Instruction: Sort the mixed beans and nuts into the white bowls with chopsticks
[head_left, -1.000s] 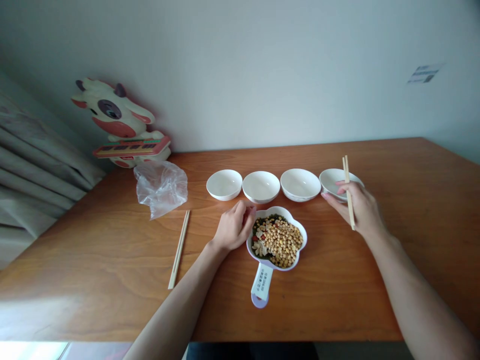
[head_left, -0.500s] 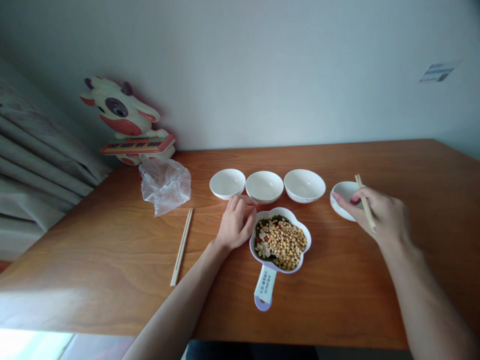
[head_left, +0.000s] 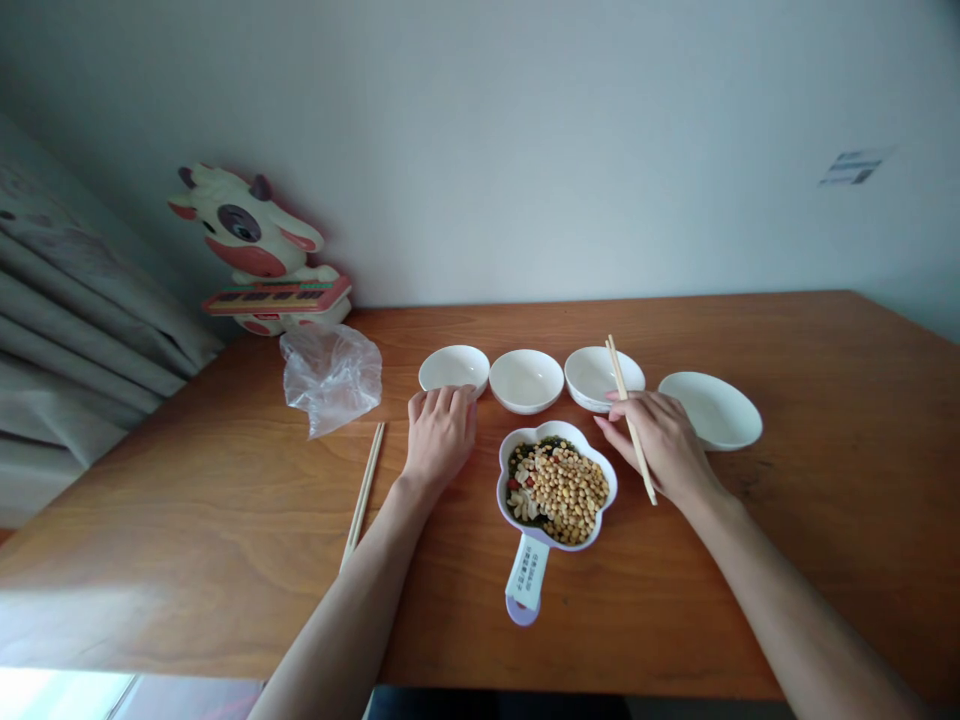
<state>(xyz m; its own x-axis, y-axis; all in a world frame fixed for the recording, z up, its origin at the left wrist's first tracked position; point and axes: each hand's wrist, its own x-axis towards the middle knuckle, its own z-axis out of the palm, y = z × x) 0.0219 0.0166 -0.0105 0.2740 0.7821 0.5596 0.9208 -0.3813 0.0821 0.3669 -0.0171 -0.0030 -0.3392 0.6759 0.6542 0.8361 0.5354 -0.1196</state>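
My right hand [head_left: 664,440] is closed around a pair of wooden chopsticks [head_left: 619,372], which slant upward in front of the third white bowl [head_left: 604,378]. Partly behind that hand is the fourth white bowl [head_left: 716,410], farther right. My left hand [head_left: 441,440] holds nothing; its fingers reach the near edge of the leftmost white bowl [head_left: 455,368], and I cannot tell whether they touch it. A second white bowl [head_left: 526,380] sits beside it. Between my hands lies a lilac-edged, flower-shaped scoop [head_left: 524,608] filled with tan beans [head_left: 570,485], pale and red pieces, and dark green ones.
Another pair of chopsticks [head_left: 365,490] lies left of my left forearm, partly covered by it. A crumpled clear plastic bag [head_left: 334,380] rests near a cow-shaped toy keyboard [head_left: 262,255] by the wall. Curtains [head_left: 82,340] hang at the left of the wooden table [head_left: 225,520].
My right hand has moved left with the chopsticks, from over the fourth bowl to before the third. My left hand has shifted left, away from the scoop, toward the leftmost bowl.
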